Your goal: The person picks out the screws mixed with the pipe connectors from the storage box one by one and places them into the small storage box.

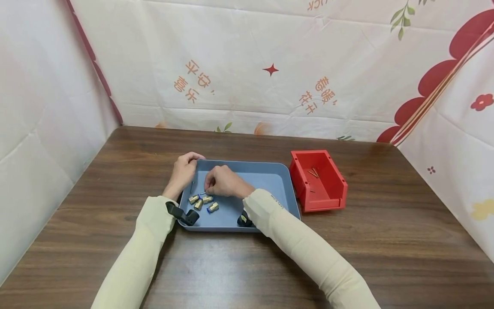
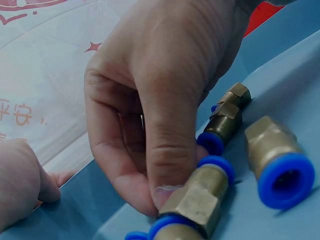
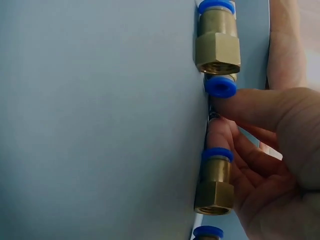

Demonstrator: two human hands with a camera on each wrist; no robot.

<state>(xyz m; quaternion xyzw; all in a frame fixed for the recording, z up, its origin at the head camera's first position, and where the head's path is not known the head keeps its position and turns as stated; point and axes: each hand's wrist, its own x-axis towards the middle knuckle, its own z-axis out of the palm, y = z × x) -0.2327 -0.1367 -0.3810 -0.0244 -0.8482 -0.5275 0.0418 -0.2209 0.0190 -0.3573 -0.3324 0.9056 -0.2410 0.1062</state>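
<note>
A shallow blue-grey tray (image 1: pixel 254 223) lies on the table. My left hand (image 1: pixel 183 174) grips its far left corner, with the fingers bent over the rim. Inside the tray my right hand (image 1: pixel 225 181) pinches a small dark screw (image 3: pixel 214 114) between thumb and fingertip, mostly hidden by the fingers. Close beside those fingertips lie several brass push-in fittings (image 1: pixel 213 207) with blue collars; one fitting (image 3: pixel 215 185) stands out beneath the thumb in the right wrist view. Another thin metal piece (image 1: pixel 191 187) lies near the tray's left wall.
A red open-fronted bin (image 1: pixel 324 205) stands against the tray's right side, holding several thin brass-coloured screws (image 1: pixel 313 172). The brown wooden table (image 1: pixel 231 266) extends around both. A printed cloth (image 1: pixel 239 86) hangs behind it and at the sides.
</note>
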